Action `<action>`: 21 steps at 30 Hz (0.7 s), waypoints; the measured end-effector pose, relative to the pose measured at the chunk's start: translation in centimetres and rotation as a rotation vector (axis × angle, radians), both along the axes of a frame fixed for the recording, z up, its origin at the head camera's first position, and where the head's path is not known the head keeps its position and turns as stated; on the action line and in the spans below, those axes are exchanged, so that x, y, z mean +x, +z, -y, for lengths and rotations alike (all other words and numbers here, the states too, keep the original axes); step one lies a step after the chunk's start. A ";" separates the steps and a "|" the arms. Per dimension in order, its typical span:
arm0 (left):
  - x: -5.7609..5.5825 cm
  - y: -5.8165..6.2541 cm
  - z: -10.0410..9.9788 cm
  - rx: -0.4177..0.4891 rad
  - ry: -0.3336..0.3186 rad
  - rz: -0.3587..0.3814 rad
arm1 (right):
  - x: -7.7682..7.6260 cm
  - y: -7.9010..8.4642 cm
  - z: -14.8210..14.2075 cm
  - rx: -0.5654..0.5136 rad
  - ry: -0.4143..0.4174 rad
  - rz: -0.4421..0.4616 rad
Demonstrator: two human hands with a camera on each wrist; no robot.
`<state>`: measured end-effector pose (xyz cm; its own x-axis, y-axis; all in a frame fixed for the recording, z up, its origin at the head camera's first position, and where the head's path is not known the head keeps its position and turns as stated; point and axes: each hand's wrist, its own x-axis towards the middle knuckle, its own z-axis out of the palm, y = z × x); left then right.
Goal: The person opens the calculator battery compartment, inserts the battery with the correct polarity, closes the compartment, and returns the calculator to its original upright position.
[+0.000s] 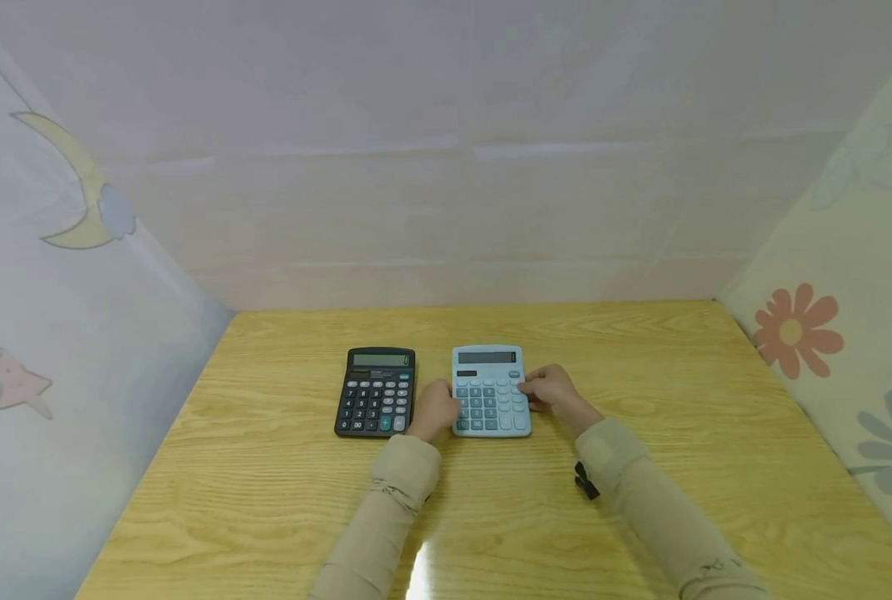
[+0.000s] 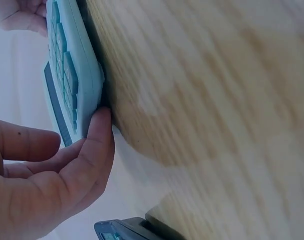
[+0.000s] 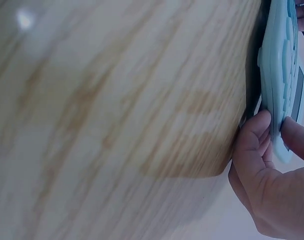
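Observation:
A light blue calculator [image 1: 491, 392] lies face up on the wooden table, its display at the far end. My right hand [image 1: 554, 392] pinches its right edge, thumb [image 3: 297, 137] on the top face and fingers [image 3: 254, 125] curled at the underside. On the opposite edge is my left hand [image 1: 437, 408]. Its fingers [image 2: 99, 130] curl against the lower side of the calculator, while the thumb [image 2: 34, 145] is held over the edge. Left of that hand lies a black calculator [image 1: 376, 392], also face up, its lower right corner close to the wrist.
The wooden table [image 1: 266, 517] ends at a pale back wall [image 1: 461, 225]. Side walls with a moon [image 1: 82, 179] and a red flower [image 1: 799, 329] stand left and right. A small black object [image 1: 585, 482] shows beside the right sleeve.

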<state>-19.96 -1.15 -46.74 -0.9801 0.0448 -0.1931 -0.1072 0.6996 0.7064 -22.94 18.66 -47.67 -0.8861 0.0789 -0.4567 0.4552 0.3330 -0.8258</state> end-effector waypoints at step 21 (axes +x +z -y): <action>2.2 0.9 1.4 0.035 -0.052 -0.286 | 3.8 2.6 0.0 0.362 0.206 -0.485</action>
<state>-17.78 -2.59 -45.85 -0.9908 0.0985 0.0933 0.1353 0.6736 0.7266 -19.12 18.64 -45.06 -0.9989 -0.0412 0.0240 -0.0454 0.6705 -0.7406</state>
